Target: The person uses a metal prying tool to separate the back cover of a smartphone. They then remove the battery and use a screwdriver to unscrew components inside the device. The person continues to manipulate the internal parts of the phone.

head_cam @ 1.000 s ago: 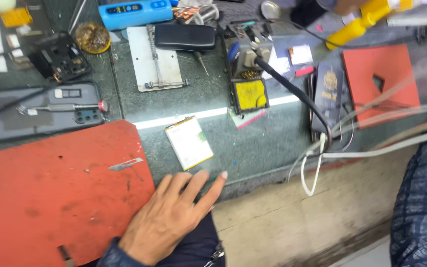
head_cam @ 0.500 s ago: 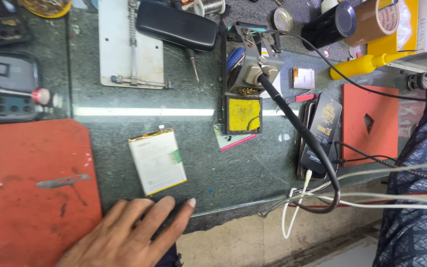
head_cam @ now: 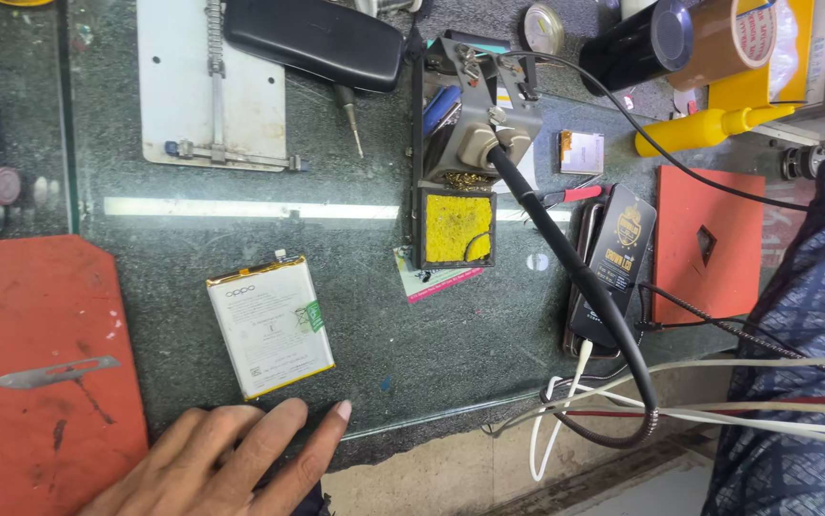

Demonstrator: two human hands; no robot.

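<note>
Glass-topped bench | left hand flat, grip open, near battery | right unseen

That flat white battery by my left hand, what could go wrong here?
The battery lies just beyond the left hand, and a bare scalpel blade sits on the red mat beside them; a slip might cut skin or puncture the cell. The soldering iron cable could snag.

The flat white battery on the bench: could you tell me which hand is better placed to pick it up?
Probably the left hand: it lies flat, fingers spread, just below the battery. Of the right side only a sleeve shows, far off past the soldering stand.
</note>
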